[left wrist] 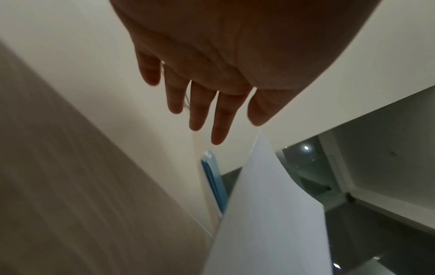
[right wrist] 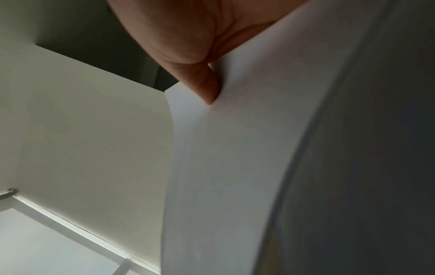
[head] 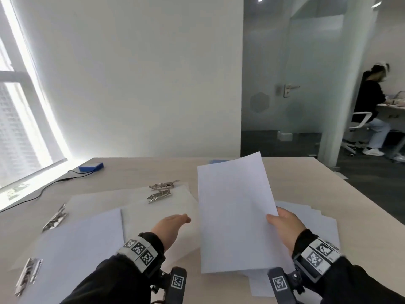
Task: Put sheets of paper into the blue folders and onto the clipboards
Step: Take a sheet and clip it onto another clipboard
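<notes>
My right hand point(head: 282, 224) pinches the right edge of a white sheet of paper point(head: 236, 213) and holds it tilted above the table; the thumb point(right wrist: 204, 85) lies on its upper face. More loose sheets point(head: 311, 218) lie under that hand. My left hand point(head: 173, 227) hovers flat with straight fingers point(left wrist: 197, 115) over a translucent clipboard point(head: 166, 207), left of the held sheet. Another clipboard point(head: 72, 244) with a sheet on it lies at the near left. A blue folder point(head: 219, 161) peeks out behind the raised sheet, also visible as a blue folder point(left wrist: 214, 186) edge beyond my left fingers.
Metal clips point(head: 162, 189) sit at the clipboards' far ends, others at the left point(head: 55, 218) and near left point(head: 28, 275). A blue box point(head: 91, 166) with a black cable point(head: 43, 189) lies at the far left. A person point(head: 372, 110) sits beyond the glass door at right.
</notes>
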The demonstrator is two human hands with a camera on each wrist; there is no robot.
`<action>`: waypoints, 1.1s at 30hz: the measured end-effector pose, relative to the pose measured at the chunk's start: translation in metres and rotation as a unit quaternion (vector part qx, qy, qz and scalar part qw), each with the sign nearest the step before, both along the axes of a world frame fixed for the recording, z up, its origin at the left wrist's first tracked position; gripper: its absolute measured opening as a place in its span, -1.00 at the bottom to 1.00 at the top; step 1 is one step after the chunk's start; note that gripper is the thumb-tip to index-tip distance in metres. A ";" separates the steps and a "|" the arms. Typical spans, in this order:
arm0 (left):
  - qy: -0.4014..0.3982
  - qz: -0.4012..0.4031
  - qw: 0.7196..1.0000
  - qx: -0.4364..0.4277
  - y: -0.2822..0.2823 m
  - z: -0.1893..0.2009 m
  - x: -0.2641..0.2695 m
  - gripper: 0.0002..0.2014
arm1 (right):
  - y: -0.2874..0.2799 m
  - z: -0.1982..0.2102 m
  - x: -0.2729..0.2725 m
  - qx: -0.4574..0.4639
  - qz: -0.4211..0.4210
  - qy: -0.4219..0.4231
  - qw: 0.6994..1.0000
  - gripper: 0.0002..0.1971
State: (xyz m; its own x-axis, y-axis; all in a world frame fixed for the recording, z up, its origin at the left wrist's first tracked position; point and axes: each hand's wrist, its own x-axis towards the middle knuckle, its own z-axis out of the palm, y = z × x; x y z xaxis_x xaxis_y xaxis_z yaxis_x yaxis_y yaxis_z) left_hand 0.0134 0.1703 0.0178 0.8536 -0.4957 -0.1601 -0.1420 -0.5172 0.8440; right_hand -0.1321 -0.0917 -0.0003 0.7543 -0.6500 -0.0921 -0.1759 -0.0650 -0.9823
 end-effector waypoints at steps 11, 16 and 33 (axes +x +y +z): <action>0.106 0.121 0.987 -0.005 0.094 -0.015 0.013 -0.73 | 0.070 -0.011 0.074 -0.010 0.079 0.025 0.997 -0.74; 0.137 0.119 0.983 0.021 0.115 -0.012 0.015 -0.73 | 0.090 -0.012 0.097 -0.030 0.089 0.032 0.995 -0.76; 0.145 0.191 0.958 -0.159 0.045 0.006 0.104 -0.80 | 0.046 -0.027 0.119 -0.033 0.028 0.096 0.994 -0.82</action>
State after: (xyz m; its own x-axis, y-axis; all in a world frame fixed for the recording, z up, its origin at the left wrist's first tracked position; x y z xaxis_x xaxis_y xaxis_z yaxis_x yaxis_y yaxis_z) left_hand 0.1176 0.2150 0.0234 0.9250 -0.2197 -0.3100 0.2696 -0.1953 0.9430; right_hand -0.0130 -0.0453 -0.0269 0.7623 -0.6170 -0.1953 -0.3534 -0.1441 -0.9243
